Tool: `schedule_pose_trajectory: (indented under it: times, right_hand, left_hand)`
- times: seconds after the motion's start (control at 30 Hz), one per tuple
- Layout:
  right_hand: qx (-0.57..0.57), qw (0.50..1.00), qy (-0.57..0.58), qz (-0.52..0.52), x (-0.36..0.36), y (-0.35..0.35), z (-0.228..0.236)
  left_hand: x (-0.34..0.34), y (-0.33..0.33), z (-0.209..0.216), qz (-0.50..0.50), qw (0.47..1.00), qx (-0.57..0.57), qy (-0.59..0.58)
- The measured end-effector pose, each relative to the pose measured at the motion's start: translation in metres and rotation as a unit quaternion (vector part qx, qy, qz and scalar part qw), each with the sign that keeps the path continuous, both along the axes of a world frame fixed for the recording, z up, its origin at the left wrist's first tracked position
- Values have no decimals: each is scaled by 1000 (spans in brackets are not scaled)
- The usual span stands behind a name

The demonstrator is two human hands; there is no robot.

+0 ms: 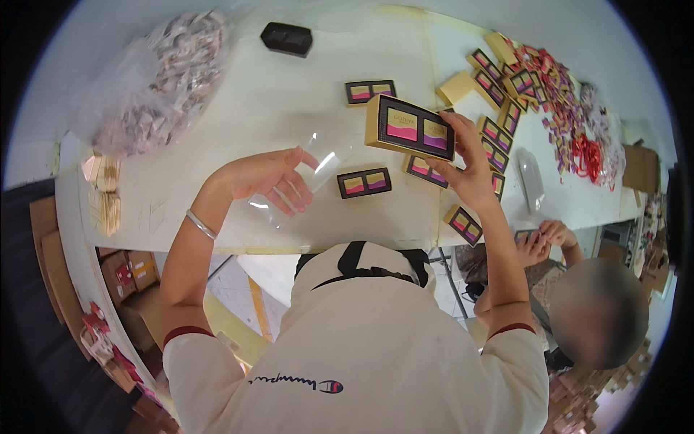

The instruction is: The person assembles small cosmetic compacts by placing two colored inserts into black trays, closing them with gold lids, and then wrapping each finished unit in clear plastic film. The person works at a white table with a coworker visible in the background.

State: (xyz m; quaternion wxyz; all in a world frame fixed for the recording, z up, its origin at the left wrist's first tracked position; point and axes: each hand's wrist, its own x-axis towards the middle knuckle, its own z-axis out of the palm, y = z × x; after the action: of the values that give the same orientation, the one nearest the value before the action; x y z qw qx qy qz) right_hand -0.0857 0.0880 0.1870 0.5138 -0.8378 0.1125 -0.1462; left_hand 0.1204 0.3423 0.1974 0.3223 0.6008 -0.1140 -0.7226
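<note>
My right hand (468,163) grips a gold gift box (390,142) by its right end, fingers behind and thumb in front. The box is tilted and raised above the table; a dark tray in it holds one pink-and-gold and one purple-and-gold square. My left hand (278,177) holds a clear plastic cover (329,155), its fingers showing through the shiny film. Between my hands a filled dark tray (363,183) lies on the table. Another filled tray (370,92) lies behind the raised box, and a third (426,170) is partly hidden below it.
Several filled boxes (495,134) and a pile of red and purple wrapped pieces (546,87) cover the right side. A clear cover (530,179) lies there, near a co-worker's hands (542,242). A black tray (287,39) and a large plastic bag (177,79) are at the far left.
</note>
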Motion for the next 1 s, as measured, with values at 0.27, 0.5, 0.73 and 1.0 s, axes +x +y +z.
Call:
schedule_pose_trajectory:
  times: [0.27,0.5,0.73,1.0]
  right_hand:
    - [-79,997,-9,-8,-61,-5,-7]
    - [-50,998,8,-46,-123,-1,-17]
    - [-27,982,1,-189,-166,-15,-36]
    - [121,975,11,-187,-170,-9,-26]
  left_hand:
    - [-25,-41,10,-126,989,-53,61]
    - [-45,-73,-6,-210,971,-52,100]
    - [-84,-101,7,-273,646,-280,-656]
    - [-101,-97,-9,-212,578,-328,-717]
